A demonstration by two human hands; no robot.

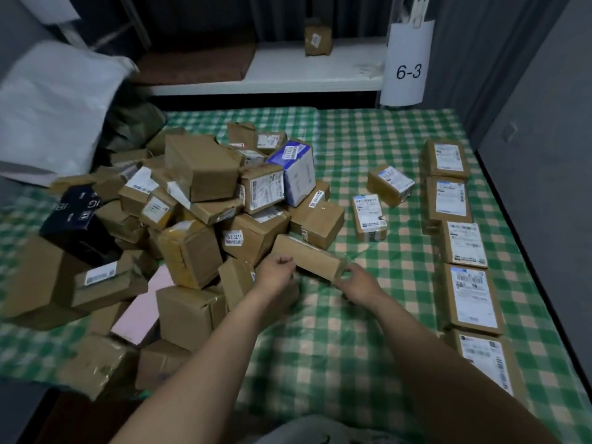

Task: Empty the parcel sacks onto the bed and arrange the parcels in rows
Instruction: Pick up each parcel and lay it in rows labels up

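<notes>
A big heap of brown cardboard parcels (198, 200) covers the left half of the bed's green checked sheet (336, 331). At the heap's near right edge lies a long brown parcel (304, 253). My right hand (358, 280) grips its right end. My left hand (275, 275) is at its left end with fingers curled; whether it holds the box I cannot tell. A row of labelled parcels (467, 245) runs down the bed's right side. Two more labelled parcels (368, 216) (389, 184) lie between heap and row. A white sack (54, 107) lies at the far left.
A blue-and-white box (296, 171) and a black box (77, 216) sit in the heap. Behind the bed a white shelf (288, 75) bears one brown parcel (317, 36) and a tag reading 6-3 (408, 72). A grey wall (544, 155) borders the bed's right side.
</notes>
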